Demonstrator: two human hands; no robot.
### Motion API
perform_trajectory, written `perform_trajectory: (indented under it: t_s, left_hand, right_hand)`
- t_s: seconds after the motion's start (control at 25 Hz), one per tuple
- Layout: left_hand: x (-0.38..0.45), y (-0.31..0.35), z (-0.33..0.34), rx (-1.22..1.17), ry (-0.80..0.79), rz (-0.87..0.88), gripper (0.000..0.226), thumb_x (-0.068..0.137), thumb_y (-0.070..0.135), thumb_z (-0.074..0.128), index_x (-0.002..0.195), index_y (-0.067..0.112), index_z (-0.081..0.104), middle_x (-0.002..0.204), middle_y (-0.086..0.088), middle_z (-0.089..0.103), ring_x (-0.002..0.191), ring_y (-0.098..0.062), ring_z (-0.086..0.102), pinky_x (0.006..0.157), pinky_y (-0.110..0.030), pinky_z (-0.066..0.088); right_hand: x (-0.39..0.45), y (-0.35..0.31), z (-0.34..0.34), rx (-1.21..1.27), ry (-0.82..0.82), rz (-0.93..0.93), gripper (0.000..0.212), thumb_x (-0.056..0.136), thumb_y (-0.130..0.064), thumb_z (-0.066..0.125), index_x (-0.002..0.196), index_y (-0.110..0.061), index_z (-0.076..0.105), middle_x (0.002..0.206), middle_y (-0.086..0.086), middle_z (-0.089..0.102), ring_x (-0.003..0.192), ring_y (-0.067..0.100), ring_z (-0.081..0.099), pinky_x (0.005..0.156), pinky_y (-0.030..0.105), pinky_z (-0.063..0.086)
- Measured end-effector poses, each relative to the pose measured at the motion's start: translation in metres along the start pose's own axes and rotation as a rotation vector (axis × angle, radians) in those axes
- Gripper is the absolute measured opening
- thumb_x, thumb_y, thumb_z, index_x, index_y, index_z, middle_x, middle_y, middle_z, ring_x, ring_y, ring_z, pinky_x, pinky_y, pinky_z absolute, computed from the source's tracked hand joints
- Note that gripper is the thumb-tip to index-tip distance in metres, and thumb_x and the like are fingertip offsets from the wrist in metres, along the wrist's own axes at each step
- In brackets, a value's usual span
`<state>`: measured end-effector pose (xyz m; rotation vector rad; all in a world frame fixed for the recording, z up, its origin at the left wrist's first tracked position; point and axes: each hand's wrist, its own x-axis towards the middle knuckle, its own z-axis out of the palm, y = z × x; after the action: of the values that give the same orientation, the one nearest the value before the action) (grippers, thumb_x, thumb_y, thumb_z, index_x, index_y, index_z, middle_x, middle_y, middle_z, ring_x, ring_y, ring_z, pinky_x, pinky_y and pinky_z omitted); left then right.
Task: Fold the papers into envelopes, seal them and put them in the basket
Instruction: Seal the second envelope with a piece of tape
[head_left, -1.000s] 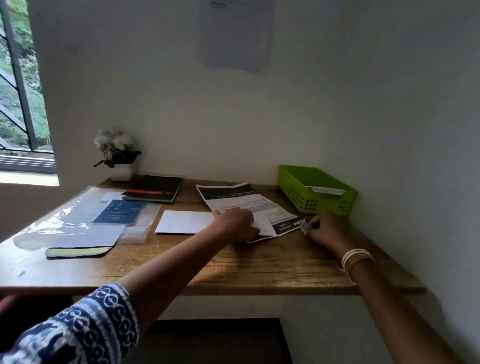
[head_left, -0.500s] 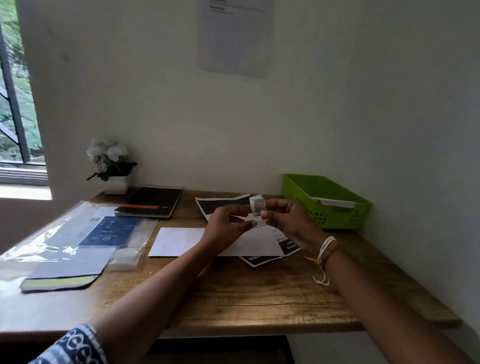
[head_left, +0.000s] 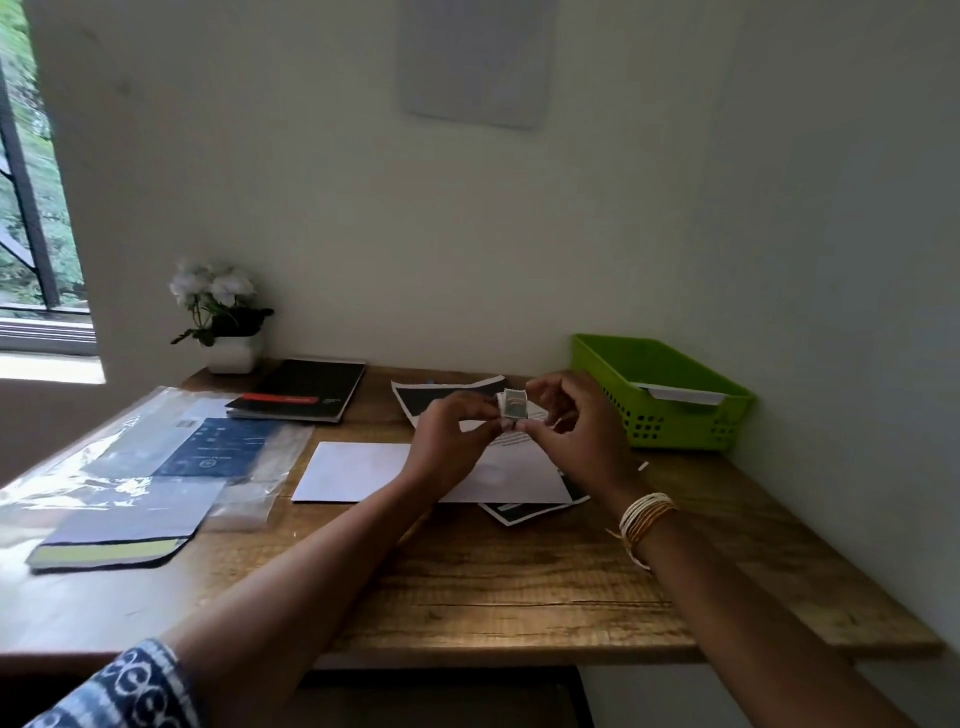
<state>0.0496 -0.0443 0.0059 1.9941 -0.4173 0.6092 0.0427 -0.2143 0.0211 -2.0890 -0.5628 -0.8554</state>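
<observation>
Both hands are raised above the papers in the middle of the wooden desk (head_left: 519, 587). My right hand (head_left: 576, 431) pinches a small white tape roll (head_left: 514, 404), and my left hand (head_left: 452, 436) pinches its left side with fingertips. Beneath them lies a white folded envelope (head_left: 358, 470) on top of a printed sheet with black bands (head_left: 441, 395). The green basket (head_left: 670, 415) stands at the right by the wall, with a white envelope (head_left: 680, 393) inside it.
A black notebook (head_left: 306, 389) and a potted white flower (head_left: 223, 317) stand at the back left. Plastic sleeves with blue and grey papers (head_left: 156, 467) cover the left of the desk. Walls close off the back and right side.
Both hands left the desk: the right picked up the small tape roll beside the sheet, the left came off the envelope, and they now hold the roll together above the papers.
</observation>
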Motion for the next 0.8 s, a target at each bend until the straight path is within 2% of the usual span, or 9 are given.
perform_trajectory:
  t_s: [0.08,0.2,0.36,0.48,0.6,0.68,0.8]
  left_hand:
    - [0.000,0.001,0.001,-0.007,-0.026,0.007,0.018,0.082,0.017,0.071,0.099,0.012,0.074,0.115,0.000,0.067,0.104,-0.009,0.060,0.087,-0.025,0.050]
    - [-0.001,0.004,0.000,-0.020,-0.055,0.011,0.018,0.083,0.012,0.070,0.100,0.011,0.074,0.114,-0.001,0.068,0.104,-0.010,0.060,0.079,-0.016,0.046]
    - [-0.004,0.008,-0.002,0.003,-0.048,0.016,0.017,0.084,0.009,0.068,0.100,0.012,0.073,0.108,0.000,0.070,0.100,-0.009,0.061,0.071,-0.008,0.038]
    - [-0.005,0.007,-0.003,0.020,-0.030,0.032,0.021,0.084,0.011,0.069,0.104,0.012,0.073,0.106,0.000,0.072,0.098,-0.007,0.063,0.076,-0.009,0.043]
    - [-0.005,0.009,-0.002,0.040,-0.008,0.027,0.025,0.083,0.011,0.070,0.108,0.012,0.072,0.107,-0.001,0.072,0.100,-0.010,0.065,0.085,-0.021,0.050]
    - [-0.006,0.011,-0.002,0.067,-0.006,0.029,0.024,0.084,0.010,0.069,0.108,0.011,0.071,0.108,-0.003,0.072,0.101,-0.012,0.064,0.085,-0.021,0.048]
    - [-0.007,0.015,-0.003,0.110,-0.025,0.051,0.024,0.084,0.008,0.068,0.108,0.011,0.071,0.111,-0.004,0.071,0.104,-0.015,0.063,0.086,-0.022,0.046]
  right_hand:
    - [0.000,-0.002,-0.002,-0.087,-0.013,-0.148,0.028,0.072,-0.015,0.080,0.098,-0.018,0.071,0.093,-0.004,0.060,0.080,0.009,0.059,0.068,0.018,0.051]
    - [0.000,-0.003,-0.004,-0.173,-0.035,-0.234,0.025,0.072,-0.016,0.079,0.097,-0.015,0.075,0.097,-0.001,0.070,0.092,0.011,0.064,0.081,0.029,0.054]
    - [-0.002,-0.007,-0.004,-0.209,-0.017,-0.274,0.024,0.074,-0.014,0.077,0.097,-0.011,0.075,0.096,0.001,0.074,0.092,0.013,0.067,0.080,0.033,0.056]
    - [-0.003,-0.011,-0.004,-0.188,0.008,-0.296,0.019,0.075,-0.013,0.076,0.094,-0.012,0.076,0.092,0.000,0.074,0.087,0.011,0.068,0.077,0.031,0.057]
    - [-0.004,-0.011,-0.002,-0.048,0.055,-0.146,0.021,0.076,-0.019,0.076,0.097,-0.016,0.074,0.092,-0.002,0.073,0.085,0.008,0.068,0.076,0.027,0.057]
    - [-0.003,-0.008,-0.001,0.063,0.088,0.033,0.023,0.080,-0.020,0.074,0.102,-0.015,0.072,0.096,0.001,0.072,0.086,0.009,0.067,0.078,0.025,0.057]
    - [0.000,0.000,-0.001,0.095,0.042,0.126,0.015,0.082,-0.017,0.072,0.096,-0.011,0.073,0.096,0.005,0.070,0.088,0.013,0.066,0.079,0.029,0.057]
